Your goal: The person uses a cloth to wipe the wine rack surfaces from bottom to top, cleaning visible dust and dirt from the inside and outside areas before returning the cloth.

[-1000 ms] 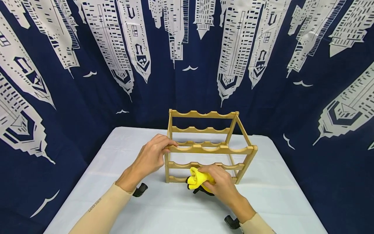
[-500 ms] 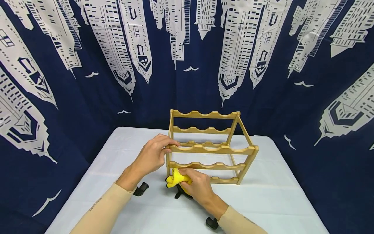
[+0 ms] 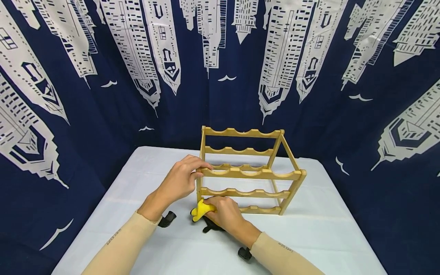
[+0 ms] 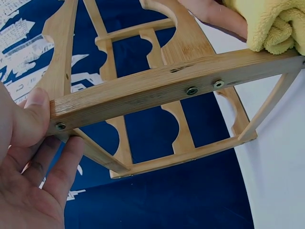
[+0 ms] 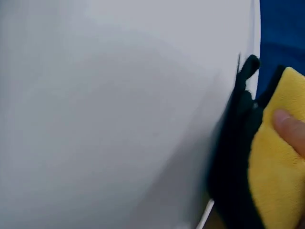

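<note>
A light wooden rack (image 3: 254,173) with scalloped rails stands on the table. My left hand (image 3: 178,181) grips its top front left corner; the left wrist view has the thumb (image 4: 35,114) on one side of the post and fingers on the other. Low at the rack's front left, my right hand (image 3: 227,215) holds a bunched yellow cloth (image 3: 202,210) with black edging. From the left wrist, the folded cloth (image 4: 271,24) lies against the far end of the same post. The right wrist view shows one fingertip pressed on the yellow side of the cloth (image 5: 274,176).
A white cloth covers the table (image 3: 172,252). Behind and on both sides hangs a navy curtain (image 3: 185,114) printed with upside-down white buildings and birds. Small black devices sit at the left wrist (image 3: 167,219) and right wrist (image 3: 245,253).
My right hand has slid left with the cloth, from the middle of the rack's lower front to its left corner. The left hand keeps its hold, and the rack stays put.
</note>
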A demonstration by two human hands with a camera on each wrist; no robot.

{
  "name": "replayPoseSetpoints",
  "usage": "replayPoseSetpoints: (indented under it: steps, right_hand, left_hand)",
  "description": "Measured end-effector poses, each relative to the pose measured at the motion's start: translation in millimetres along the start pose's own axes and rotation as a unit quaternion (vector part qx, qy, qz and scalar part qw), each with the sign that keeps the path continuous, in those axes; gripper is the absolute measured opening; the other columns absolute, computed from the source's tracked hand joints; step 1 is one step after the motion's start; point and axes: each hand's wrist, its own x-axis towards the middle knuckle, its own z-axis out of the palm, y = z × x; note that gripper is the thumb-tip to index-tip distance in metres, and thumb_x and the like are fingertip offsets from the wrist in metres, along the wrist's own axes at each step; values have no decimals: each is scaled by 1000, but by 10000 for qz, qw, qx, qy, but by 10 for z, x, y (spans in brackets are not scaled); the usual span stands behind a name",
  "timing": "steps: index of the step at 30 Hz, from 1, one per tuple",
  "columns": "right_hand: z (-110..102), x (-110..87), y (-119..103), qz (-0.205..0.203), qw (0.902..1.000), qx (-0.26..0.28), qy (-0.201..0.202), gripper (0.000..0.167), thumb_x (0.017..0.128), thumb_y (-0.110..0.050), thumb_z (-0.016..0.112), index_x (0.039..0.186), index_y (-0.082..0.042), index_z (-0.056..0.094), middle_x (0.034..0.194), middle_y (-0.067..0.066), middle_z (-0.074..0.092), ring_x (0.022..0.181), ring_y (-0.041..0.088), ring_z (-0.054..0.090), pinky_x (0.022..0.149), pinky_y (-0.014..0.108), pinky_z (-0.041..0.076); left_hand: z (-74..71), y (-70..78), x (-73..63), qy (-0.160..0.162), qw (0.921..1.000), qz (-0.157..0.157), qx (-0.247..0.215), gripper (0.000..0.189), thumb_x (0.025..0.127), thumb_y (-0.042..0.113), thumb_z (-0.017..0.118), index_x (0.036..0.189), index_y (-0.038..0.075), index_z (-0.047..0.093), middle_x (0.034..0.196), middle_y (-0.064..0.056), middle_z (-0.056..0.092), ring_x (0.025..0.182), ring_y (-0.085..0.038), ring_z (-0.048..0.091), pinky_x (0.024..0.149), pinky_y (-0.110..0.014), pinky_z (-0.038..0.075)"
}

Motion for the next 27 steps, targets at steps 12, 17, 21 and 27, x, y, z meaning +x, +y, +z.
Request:
replayPoseSetpoints:
  steps: [12, 17, 21, 27]
  right_hand:
    - [28, -3, 131, 482, 9973, 464, -302, 36, 90, -32, 103, 122, -20, 91, 116, -5, 92, 95, 11, 83, 80, 28, 68]
    - [-15, -28, 149, 472, 9974, 182, -506, 31, 95, -29, 101, 124, -21, 91, 116, -6, 91, 90, 9, 79, 73, 24, 61]
    - [-82, -84, 194, 597, 9955, -343, -645, 28, 97, -31, 99, 123, -24, 91, 114, -8, 91, 92, 11, 82, 71, 27, 62]
    - [-176, -167, 214, 542, 9898, -1046, -802, 34, 93, -34, 102, 123, -22, 90, 105, 1, 88, 83, 17, 76, 64, 32, 59]
  left_hand:
    - [4, 8, -16, 25, 9998, -221, 0, 38, 100, -11, 81, 125, 18, 86, 124, 1, 86, 129, -26, 76, 106, -47, 70]
    - [32, 26, -37, 35, 9994, -338, -57, 38, 101, -11, 81, 125, 17, 85, 128, -2, 85, 130, -26, 76, 107, -45, 70]
    - [34, 45, -33, 26, 9994, -337, -85, 36, 102, -11, 81, 126, 15, 86, 129, -3, 85, 131, -27, 77, 109, -45, 70]
    - [37, 62, -17, 13, 9993, -360, -52, 35, 101, -11, 81, 126, 14, 86, 128, -3, 85, 131, -27, 77, 109, -44, 70]
